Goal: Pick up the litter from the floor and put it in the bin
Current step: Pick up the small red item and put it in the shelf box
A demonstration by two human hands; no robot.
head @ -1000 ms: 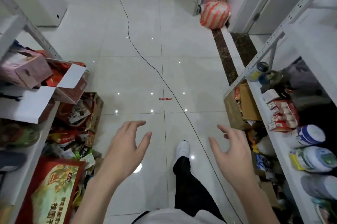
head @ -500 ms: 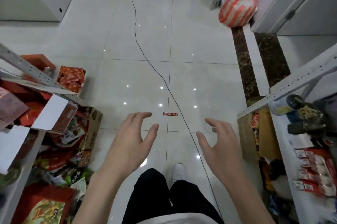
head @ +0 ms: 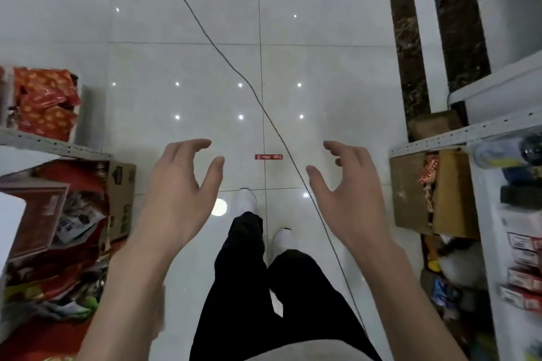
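A small red strip of litter lies flat on the glossy white tile floor, just ahead of my white shoes. My left hand hovers to its left and my right hand to its right, both well above the floor. Both hands hold nothing, with fingers spread and loosely curved. No bin is in view.
A thin black cable runs diagonally across the floor, passing right beside the litter. Shelving with red snack packs and an open cardboard box stands on the left. Shelves with a brown carton line the right. Dark marble strips border the tiles.
I have walked forward and tilted my view down; the red litter now lies between my hands, close to my feet. Both hands stay raised and empty.
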